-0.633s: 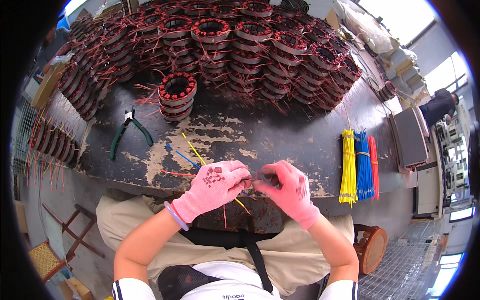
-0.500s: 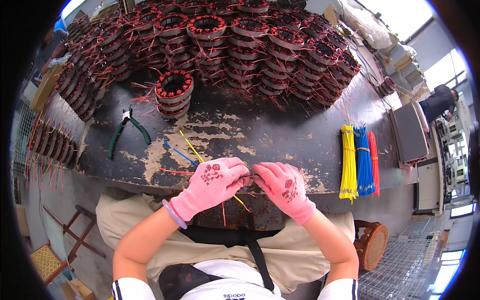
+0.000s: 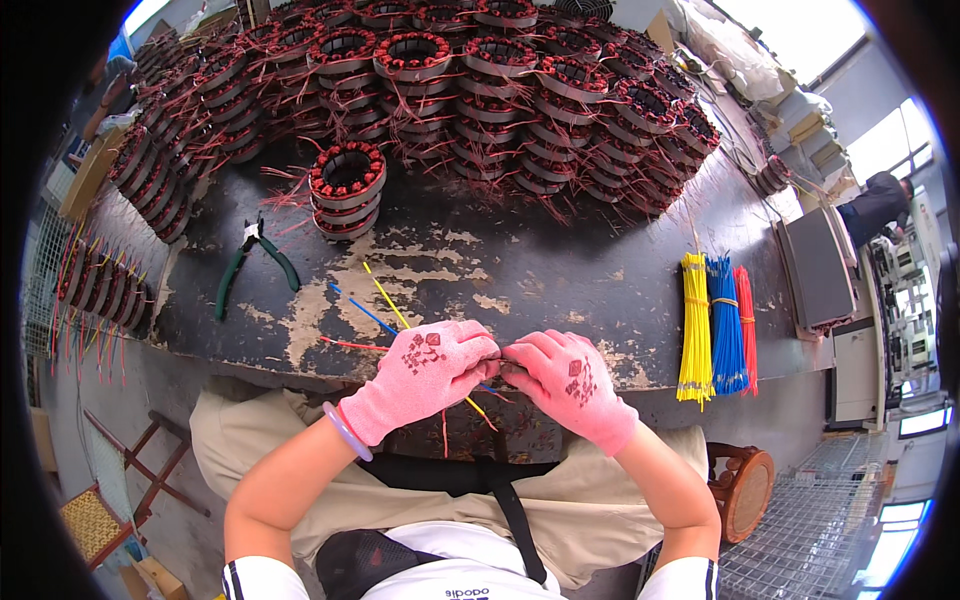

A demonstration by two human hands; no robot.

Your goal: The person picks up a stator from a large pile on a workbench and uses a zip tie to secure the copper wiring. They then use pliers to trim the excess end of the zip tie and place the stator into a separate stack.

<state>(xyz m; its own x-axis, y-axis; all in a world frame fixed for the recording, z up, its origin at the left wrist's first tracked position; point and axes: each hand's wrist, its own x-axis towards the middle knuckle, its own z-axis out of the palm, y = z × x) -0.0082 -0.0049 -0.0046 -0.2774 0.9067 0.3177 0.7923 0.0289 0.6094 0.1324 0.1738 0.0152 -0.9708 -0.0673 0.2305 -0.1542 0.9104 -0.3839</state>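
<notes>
Both of my hands wear pink gloves and meet over the front edge of the worktable. My left hand (image 3: 430, 365) is closed around a yellow wire (image 3: 385, 294), a blue wire (image 3: 360, 308) and a red wire (image 3: 352, 344). The wires stick out past it toward the far left, and their other ends hang below it on my side. Against its fingertips, my right hand (image 3: 572, 385) is closed in a pinch. A small dark bit shows between the two sets of fingertips, too hidden to name.
Green-handled cutters (image 3: 256, 262) lie at left beside a short stack of wire-wound stator rings (image 3: 347, 190). Many more stator stacks (image 3: 500, 100) fill the table's back. Bundles of yellow wires (image 3: 695, 330), blue wires (image 3: 727, 325) and red wires (image 3: 746, 330) lie at right.
My right hand has shifted slightly right and toward me, its fingers curling more. The left hand stays nearly in place, and the wires tilt only a little.
</notes>
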